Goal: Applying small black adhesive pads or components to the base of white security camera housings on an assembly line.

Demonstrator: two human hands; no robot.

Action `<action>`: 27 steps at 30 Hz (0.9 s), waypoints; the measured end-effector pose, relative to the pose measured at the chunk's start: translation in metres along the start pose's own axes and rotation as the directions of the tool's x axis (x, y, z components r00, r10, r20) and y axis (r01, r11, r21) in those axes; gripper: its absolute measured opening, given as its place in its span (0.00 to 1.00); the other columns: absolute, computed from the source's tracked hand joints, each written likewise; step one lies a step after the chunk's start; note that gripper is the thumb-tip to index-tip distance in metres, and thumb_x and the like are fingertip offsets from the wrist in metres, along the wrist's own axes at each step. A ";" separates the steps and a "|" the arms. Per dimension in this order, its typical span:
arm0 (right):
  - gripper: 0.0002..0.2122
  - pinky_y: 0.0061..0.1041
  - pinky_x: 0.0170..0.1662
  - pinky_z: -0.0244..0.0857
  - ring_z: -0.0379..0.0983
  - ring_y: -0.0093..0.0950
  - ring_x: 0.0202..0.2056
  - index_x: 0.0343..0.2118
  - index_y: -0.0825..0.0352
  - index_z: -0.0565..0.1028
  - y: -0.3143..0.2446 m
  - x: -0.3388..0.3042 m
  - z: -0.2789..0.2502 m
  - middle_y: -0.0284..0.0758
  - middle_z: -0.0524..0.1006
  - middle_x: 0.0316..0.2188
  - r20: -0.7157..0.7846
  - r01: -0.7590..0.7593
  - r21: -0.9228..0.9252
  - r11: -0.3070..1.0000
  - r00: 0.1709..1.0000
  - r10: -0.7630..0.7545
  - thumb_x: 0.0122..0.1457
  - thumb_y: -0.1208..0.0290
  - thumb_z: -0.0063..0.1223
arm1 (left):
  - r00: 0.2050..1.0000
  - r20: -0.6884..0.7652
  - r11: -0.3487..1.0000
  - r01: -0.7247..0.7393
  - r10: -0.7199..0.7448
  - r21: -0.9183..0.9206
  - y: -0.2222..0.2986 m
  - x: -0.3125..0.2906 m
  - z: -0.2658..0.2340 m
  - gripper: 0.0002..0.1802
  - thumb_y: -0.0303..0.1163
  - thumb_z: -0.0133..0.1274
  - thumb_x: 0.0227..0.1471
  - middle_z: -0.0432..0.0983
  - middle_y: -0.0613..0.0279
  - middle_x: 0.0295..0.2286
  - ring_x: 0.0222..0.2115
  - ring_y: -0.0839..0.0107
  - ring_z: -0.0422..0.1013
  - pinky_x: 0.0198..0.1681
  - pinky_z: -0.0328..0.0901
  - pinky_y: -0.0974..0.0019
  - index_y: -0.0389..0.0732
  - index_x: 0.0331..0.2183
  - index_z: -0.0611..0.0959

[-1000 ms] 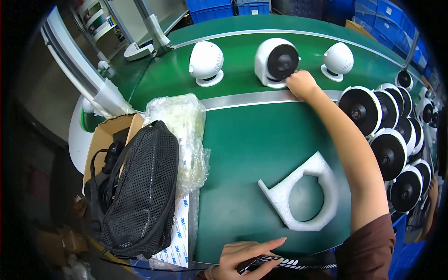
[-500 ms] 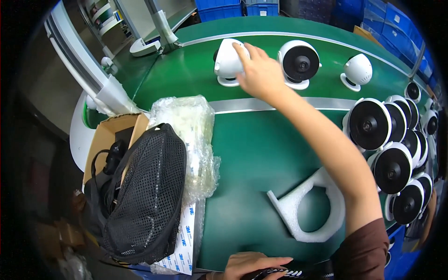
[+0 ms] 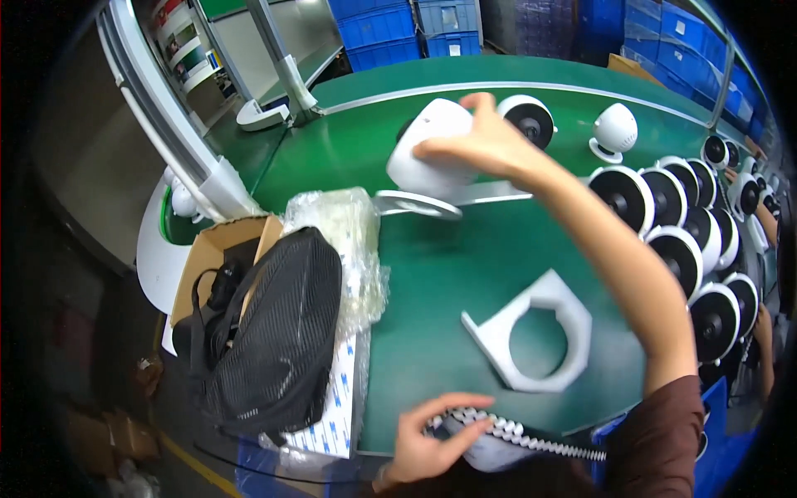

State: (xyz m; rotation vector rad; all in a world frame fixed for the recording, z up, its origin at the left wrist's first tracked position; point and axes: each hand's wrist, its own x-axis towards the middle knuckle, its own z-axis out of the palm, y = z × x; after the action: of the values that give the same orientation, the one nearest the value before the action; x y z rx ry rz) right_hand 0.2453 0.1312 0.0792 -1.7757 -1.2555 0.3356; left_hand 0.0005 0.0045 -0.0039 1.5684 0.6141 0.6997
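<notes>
One smooth white rounded device (image 3: pixel 427 162) with a disc base, tilted, far centre, pinched between thumb and fingers of the right hand (image 3: pixel 486 141); apparently a carrying step, calling for a firm, steadying hold. Left hand (image 3: pixel 432 440), near: curled at a ridged, coiled pale cord (image 3: pixel 531 440), grip impossible to tell. One matte white foam ring (image 3: pixel 579 336), angular outside, on the glossy green tabletop (image 3: pixel 432 332).
</notes>
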 end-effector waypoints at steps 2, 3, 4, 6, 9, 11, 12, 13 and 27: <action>0.40 0.26 0.39 0.65 0.68 0.34 0.40 0.48 0.75 0.59 0.001 -0.043 -0.037 0.46 0.69 0.38 0.172 -0.093 0.033 0.995 0.981 0.086 0.36 0.50 0.58 | 0.990 -0.034 0.991 0.134 -0.133 0.000 0.003 0.000 -0.001 0.09 0.19 0.56 0.36 0.75 0.60 0.27 0.29 0.75 0.70 0.35 0.63 0.75 0.33 0.28 0.80; 0.33 0.22 0.33 0.65 0.69 0.29 0.35 0.44 0.73 0.64 -0.005 -0.062 -0.058 0.41 0.70 0.34 0.350 -0.128 0.040 0.991 0.931 0.106 0.40 0.50 0.54 | 0.997 -0.073 0.999 0.020 -0.017 0.041 0.002 -0.001 -0.001 0.08 0.19 0.56 0.36 0.75 0.60 0.26 0.28 0.76 0.69 0.33 0.62 0.75 0.33 0.27 0.79; 0.26 0.20 0.30 0.63 0.70 0.25 0.32 0.40 0.70 0.69 -0.006 -0.082 -0.072 0.36 0.72 0.31 0.441 -0.235 0.110 0.966 0.882 0.165 0.44 0.51 0.50 | 0.994 -0.107 1.000 -0.004 0.007 0.029 -0.001 -0.003 0.002 0.08 0.18 0.55 0.36 0.75 0.60 0.25 0.27 0.76 0.69 0.33 0.62 0.76 0.33 0.26 0.79; 0.26 0.23 0.26 0.65 0.71 0.25 0.27 0.37 0.68 0.73 0.025 -0.107 -0.075 0.36 0.74 0.28 0.415 -0.354 0.186 0.916 0.874 0.254 0.44 0.47 0.47 | 0.985 -0.150 0.996 -0.081 0.087 0.047 -0.001 -0.005 0.008 0.07 0.18 0.55 0.36 0.75 0.60 0.24 0.26 0.76 0.69 0.32 0.62 0.76 0.33 0.25 0.78; 0.30 0.28 0.26 0.69 0.73 0.29 0.27 0.37 0.67 0.75 0.045 -0.136 -0.073 0.40 0.75 0.29 0.499 -0.421 0.009 0.907 0.788 0.361 0.44 0.41 0.45 | 0.955 -0.073 0.948 -0.273 0.288 0.167 -0.006 0.003 0.017 0.09 0.18 0.59 0.32 0.74 0.59 0.25 0.28 0.74 0.69 0.35 0.62 0.74 0.33 0.24 0.78; 0.34 0.31 0.31 0.69 0.74 0.34 0.30 0.36 0.71 0.75 0.035 -0.153 -0.070 0.45 0.75 0.29 0.488 -0.305 -0.135 0.943 0.807 0.331 0.47 0.38 0.38 | 0.951 -0.045 0.936 -0.293 0.307 0.194 -0.004 0.006 0.026 0.10 0.19 0.60 0.31 0.73 0.58 0.26 0.29 0.72 0.68 0.36 0.61 0.73 0.32 0.24 0.78; 0.36 0.32 0.34 0.68 0.74 0.37 0.32 0.36 0.71 0.75 0.044 -0.158 -0.068 0.47 0.75 0.29 0.418 -0.210 -0.184 0.960 0.867 0.270 0.48 0.36 0.35 | 0.956 -0.026 0.945 -0.285 0.292 0.158 -0.006 0.006 0.028 0.10 0.19 0.60 0.31 0.73 0.58 0.26 0.30 0.72 0.68 0.36 0.60 0.73 0.32 0.24 0.77; 0.37 0.33 0.38 0.66 0.74 0.40 0.34 0.36 0.72 0.75 0.048 -0.161 -0.066 0.49 0.75 0.30 0.350 -0.117 -0.239 0.964 0.915 0.198 0.49 0.35 0.31 | 0.953 -0.020 0.940 -0.294 0.302 0.171 -0.006 0.008 0.029 0.10 0.19 0.59 0.32 0.72 0.60 0.25 0.29 0.74 0.68 0.35 0.60 0.74 0.32 0.23 0.77; 0.07 0.21 0.26 0.65 0.72 0.30 0.21 0.29 0.70 0.76 0.022 -0.281 -0.078 0.37 0.76 0.21 0.062 0.207 0.230 0.951 0.972 -0.226 0.47 0.73 0.55 | 0.968 -0.088 0.970 -0.225 0.233 0.095 0.019 -0.034 0.019 0.06 0.18 0.53 0.38 0.74 0.58 0.21 0.22 0.77 0.68 0.28 0.61 0.77 0.33 0.24 0.73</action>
State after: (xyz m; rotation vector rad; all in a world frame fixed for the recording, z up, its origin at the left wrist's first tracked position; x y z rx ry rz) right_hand 0.1849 -0.1504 0.0305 -1.4313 -1.4033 0.4141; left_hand -0.0079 -0.0353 0.0112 1.7082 0.5453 0.9401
